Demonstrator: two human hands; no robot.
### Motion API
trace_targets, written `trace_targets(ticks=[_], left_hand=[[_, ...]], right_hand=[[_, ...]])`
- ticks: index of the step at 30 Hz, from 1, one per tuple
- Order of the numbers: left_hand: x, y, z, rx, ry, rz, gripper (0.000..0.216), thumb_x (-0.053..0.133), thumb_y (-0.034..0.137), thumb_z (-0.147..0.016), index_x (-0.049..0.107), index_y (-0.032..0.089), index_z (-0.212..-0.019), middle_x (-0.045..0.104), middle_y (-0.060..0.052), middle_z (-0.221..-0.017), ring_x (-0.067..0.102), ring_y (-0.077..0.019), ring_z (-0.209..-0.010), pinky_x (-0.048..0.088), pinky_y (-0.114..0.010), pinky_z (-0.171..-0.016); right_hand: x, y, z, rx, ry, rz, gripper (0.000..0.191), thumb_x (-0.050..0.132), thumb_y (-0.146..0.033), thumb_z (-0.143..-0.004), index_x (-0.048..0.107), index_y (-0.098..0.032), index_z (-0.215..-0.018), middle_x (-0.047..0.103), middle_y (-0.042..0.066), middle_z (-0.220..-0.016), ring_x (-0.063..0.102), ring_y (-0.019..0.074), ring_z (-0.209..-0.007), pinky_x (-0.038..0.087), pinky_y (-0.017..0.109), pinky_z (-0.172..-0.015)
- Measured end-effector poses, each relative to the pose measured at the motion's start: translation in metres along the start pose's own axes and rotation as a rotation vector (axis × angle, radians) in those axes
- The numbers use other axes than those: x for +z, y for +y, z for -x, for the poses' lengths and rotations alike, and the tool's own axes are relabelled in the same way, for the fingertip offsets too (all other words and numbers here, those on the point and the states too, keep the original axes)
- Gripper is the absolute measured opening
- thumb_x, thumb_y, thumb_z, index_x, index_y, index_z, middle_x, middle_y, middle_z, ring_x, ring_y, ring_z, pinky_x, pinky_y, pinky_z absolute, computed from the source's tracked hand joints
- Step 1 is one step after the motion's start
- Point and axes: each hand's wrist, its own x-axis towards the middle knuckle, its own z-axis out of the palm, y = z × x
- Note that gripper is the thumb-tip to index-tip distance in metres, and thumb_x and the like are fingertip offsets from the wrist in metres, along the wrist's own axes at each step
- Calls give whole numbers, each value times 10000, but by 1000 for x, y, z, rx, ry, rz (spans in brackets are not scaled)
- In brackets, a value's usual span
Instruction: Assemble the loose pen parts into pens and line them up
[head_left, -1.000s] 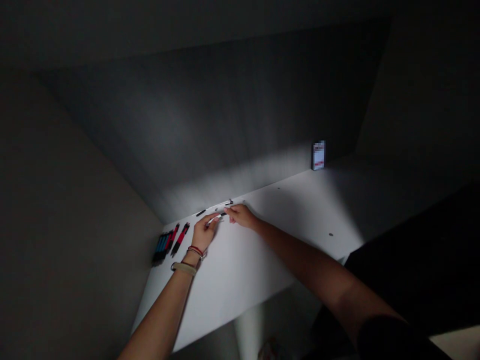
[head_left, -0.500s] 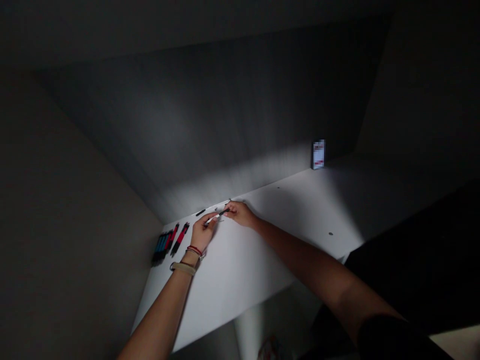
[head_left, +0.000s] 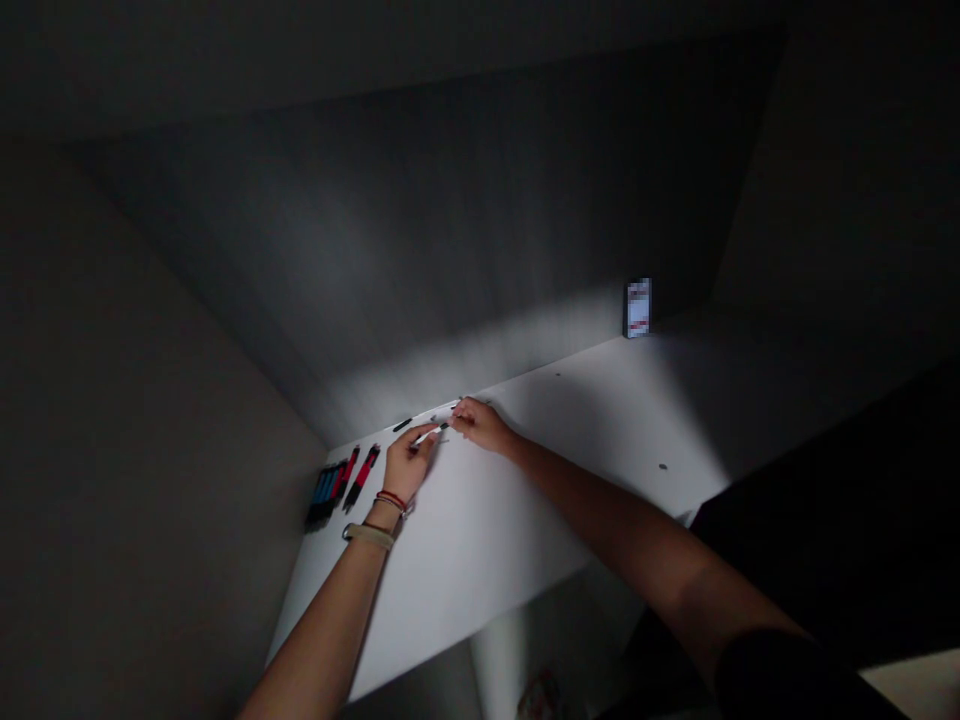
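Observation:
Over the far left part of the white table, my left hand (head_left: 407,465) is closed in a pinch on a slim white pen body (head_left: 430,434) with a black end, which points toward my right hand. My right hand (head_left: 480,422) is closed just beyond that black end, its thumb and fingertips pressed together. What sits between those fingertips is too small and dark to make out. Close behind the hands, a black pen part (head_left: 403,425) lies by the back edge. Left of my left hand lies a red and black pen (head_left: 361,478).
Several blue and black pens (head_left: 322,495) lie in a row at the table's left edge, beside another red pen (head_left: 347,471). A lit phone (head_left: 638,308) leans against the back wall. The white table (head_left: 450,580) has a dark round spot (head_left: 663,467) at right.
My right hand has shifted slightly up, and less of the black section between the hands shows. My left hand keeps its pinch in nearly the same place.

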Motion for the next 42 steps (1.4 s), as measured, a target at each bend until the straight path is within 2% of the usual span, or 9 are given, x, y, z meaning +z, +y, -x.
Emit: trace_targets(ticks=[3, 7, 9, 13, 20, 26, 30, 35, 42], left_hand=[[0, 1, 0, -3, 15, -1, 362, 634, 446, -880, 771, 163, -1059, 770, -117, -1109, 702, -277, -1044, 527, -404, -956], [0, 3, 0, 18, 2, -5, 353, 641, 445, -877, 770, 167, -1052, 769, -113, -1113, 697, -272, -1064, 524, -393, -969], [0, 4, 0, 32, -18, -12, 353, 635, 451, -883, 769, 176, -1059, 766, -109, -1120, 697, -265, -1049, 539, -375, -926], [0, 5, 0, 38, -17, -21, 346, 615, 441, -899, 765, 178, -1066, 764, -102, -1118, 696, -252, -1017, 548, -346, -868], [1, 2, 0, 53, -46, -50, 331, 611, 428, -901, 770, 189, -1066, 766, -90, -1112, 701, -239, -963, 557, -325, -805], [0, 2, -1, 36, -3, -41, 344, 603, 427, -903, 767, 175, -1070, 765, -99, -1108, 700, -245, -978, 555, -342, -832], [0, 2, -1, 14, 5, -29, 342, 612, 426, -898, 764, 170, -1067, 769, -99, -1091, 704, -243, -966, 551, -352, -851], [1, 2, -1, 31, -15, -10, 337, 615, 423, -899, 765, 176, -1073, 760, -108, -1135, 695, -260, -1044, 549, -363, -885], [0, 0, 0, 12, -4, -39, 351, 601, 433, -904, 766, 179, -1081, 768, -98, -1099, 707, -240, -945, 556, -341, -822]], right_hand=[[1, 0, 1, -15, -5, -14, 269, 694, -422, -868, 579, -198, -774, 602, -48, -604, 548, 101, -550, 384, 204, -549], [-5, -3, 3, 63, -36, 73, 440, 575, -488, -948, 554, -190, -626, 535, -35, -477, 528, 104, -496, 366, 210, -525], [-6, -5, 3, 98, -53, 64, 436, 531, -502, -969, 572, -190, -667, 523, -45, -467, 517, 100, -468, 366, 205, -512], [-1, -6, 3, 18, -56, -32, 279, 683, -455, -876, 584, -200, -828, 605, -60, -608, 546, 91, -524, 389, 189, -534], [-5, -5, 3, 40, -79, 112, 468, 550, -464, -971, 539, -192, -591, 528, -33, -460, 502, 94, -463, 364, 212, -513], [1, -3, 2, 11, -56, -39, 231, 704, -386, -859, 573, -201, -808, 613, -58, -620, 560, 96, -546, 392, 193, -542], [2, -1, 1, -17, -74, -67, 196, 717, -314, -847, 577, -190, -788, 625, -44, -634, 575, 102, -574, 408, 199, -571], [-3, 0, 2, 32, -116, 69, 435, 565, -446, -970, 563, -182, -624, 565, -28, -496, 529, 97, -482, 376, 208, -531], [2, 6, 0, -64, -19, 33, 138, 713, -284, -838, 617, -201, -893, 603, -65, -659, 549, 100, -586, 397, 200, -588]])
